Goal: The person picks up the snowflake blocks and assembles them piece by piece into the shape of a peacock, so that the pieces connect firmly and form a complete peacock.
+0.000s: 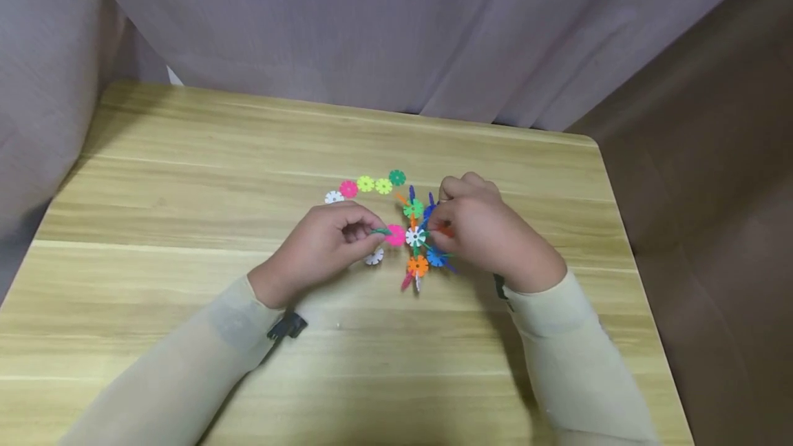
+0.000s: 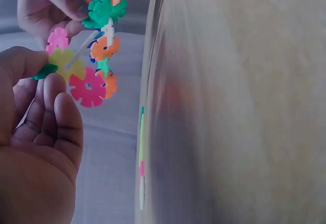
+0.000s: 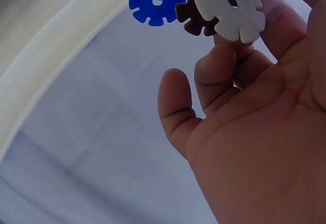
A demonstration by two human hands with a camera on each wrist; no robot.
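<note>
**Snowflake-disc cluster half built, spare discs waiting**

Both hands worked over the middle of the pale wooden table (image 1: 186,177). The right hand (image 1: 480,229) had its fingers curled round the multicoloured cluster of interlocked plastic snowflake discs (image 1: 418,239), holding it just above the tabletop near the centre. The left hand (image 1: 328,243) pinched a small green plastic disc (image 1: 381,230) between thumb and fingertips, its edge right beside the cluster's pink disc (image 1: 395,235); whether it was already slotted in could not be told.

As a judgement, the build stood partway: many discs were already joined, while loose ones lay unused. A short curved row of flat discs (image 1: 365,186), white, pink, yellow-green and green, lay just beyond the hands towards the far edge, and a single white disc (image 1: 374,257) rested by the left hand.

No box, tray or other container appeared in any view; the loose pieces sat straight on the wood. A grey curtain (image 1: 396,26) hung behind the far edge.
</note>
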